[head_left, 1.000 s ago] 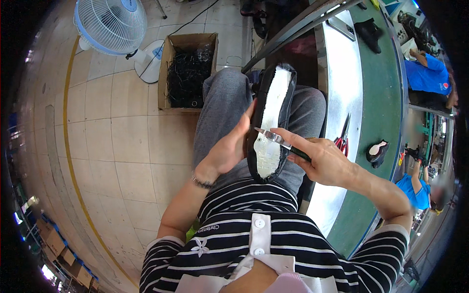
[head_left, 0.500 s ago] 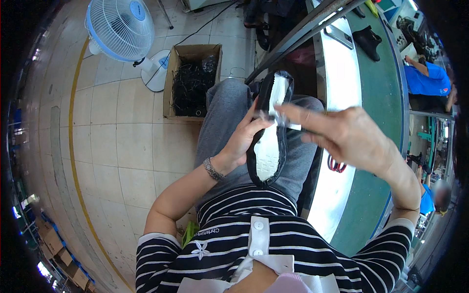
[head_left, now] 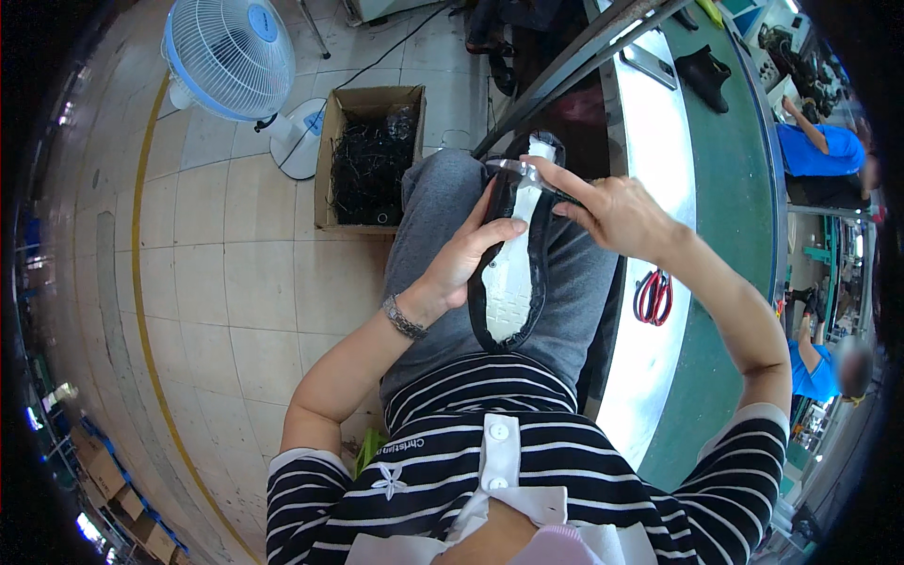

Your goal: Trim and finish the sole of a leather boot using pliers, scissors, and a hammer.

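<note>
A black shoe upper (head_left: pixel 478 311) lies sole side up over my lap, its toe end towards my body. A white insole board (head_left: pixel 508 282) shows along its underside, with black edges folded around it. My left hand (head_left: pixel 468 250) grips the shoe from the left, the thumb pressed on the white board. Across the far part of the shoe lies the metal head of a hammer (head_left: pixel 513 168). My right hand (head_left: pixel 617 212) is closed around its dark handle, with a finger stretched along towards the head.
Red-handled scissors (head_left: pixel 653 298) and a phone (head_left: pixel 650 66) lie on the white bench edge (head_left: pixel 650 179) to my right. Beyond it, a black boot (head_left: pixel 703 77) stands on a green belt (head_left: pixel 730 217). A cardboard box (head_left: pixel 325 188) of black scraps and a fan (head_left: pixel 231 56) are ahead left. Co-workers in blue are far right.
My right hand has moved left and away from my body, bringing the hammer head from the shoe's middle to its far part. The scissors are now uncovered.
</note>
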